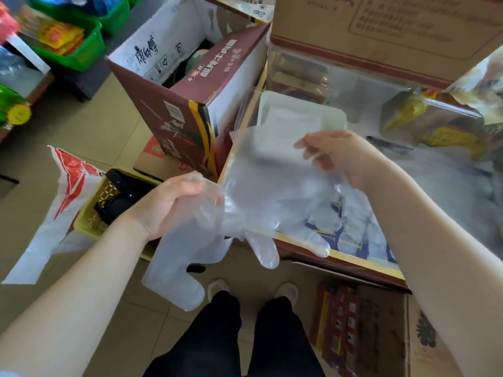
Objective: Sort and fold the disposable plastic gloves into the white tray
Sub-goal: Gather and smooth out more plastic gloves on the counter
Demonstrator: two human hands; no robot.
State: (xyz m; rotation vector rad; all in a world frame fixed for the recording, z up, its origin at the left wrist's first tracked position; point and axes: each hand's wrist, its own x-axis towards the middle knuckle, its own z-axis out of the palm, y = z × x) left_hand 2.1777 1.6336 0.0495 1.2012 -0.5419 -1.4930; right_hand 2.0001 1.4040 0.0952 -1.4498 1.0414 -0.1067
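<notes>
The left hand (168, 202) is clenching its grip around a bunched part of a clear glove (179, 265), whose fingers are hanging down over the floor in front of the person's legs. The right hand (337, 156) is pinching the cuff edge of a second glove (261, 186) between thumb and fingertips, and this glove is stretching across between both hands, its fingers drooping past the table (340, 261) edge. Whether the left hand is also gripping this second glove is hard to tell, since the plastic is bunching together there.

More gloves (362, 229) are lying loose on the table below the right wrist. The tray (337, 115) is sitting on the table just beyond the hands, with a flat folded stack (291, 118) lying inside it. A dark red box (185, 104) is standing open to the left of the table, and a yellow basket (92, 213) is sitting on the floor under the left forearm.
</notes>
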